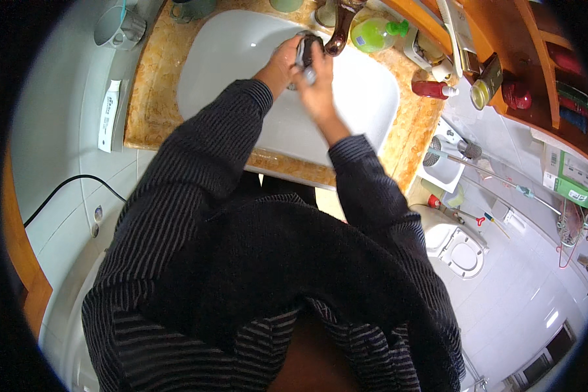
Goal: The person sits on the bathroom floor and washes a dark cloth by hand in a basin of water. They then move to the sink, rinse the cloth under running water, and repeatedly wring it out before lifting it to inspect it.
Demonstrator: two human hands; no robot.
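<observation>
Over the white sink basin [225, 63], both of my hands are close together beside the bronze-coloured faucet [340, 29]. A small dark object [309, 46] with a pale, shiny edge is in my left hand [282, 61]; its kind cannot be told. My right hand [316, 88] is against the same object, its fingers blurred and a light, shiny patch near them. How firmly the right fingers hold it does not show. The basin's drain is mostly hidden behind my hands.
Right of the faucet stand a green soap bottle [372, 35] and a red bottle [428, 89] on the marbled counter [147, 112]. A wooden shelf [539, 49] overhangs the right side. On the left are a grey cup [120, 29] and a white tube [109, 115]. A toilet [463, 252] stands lower right.
</observation>
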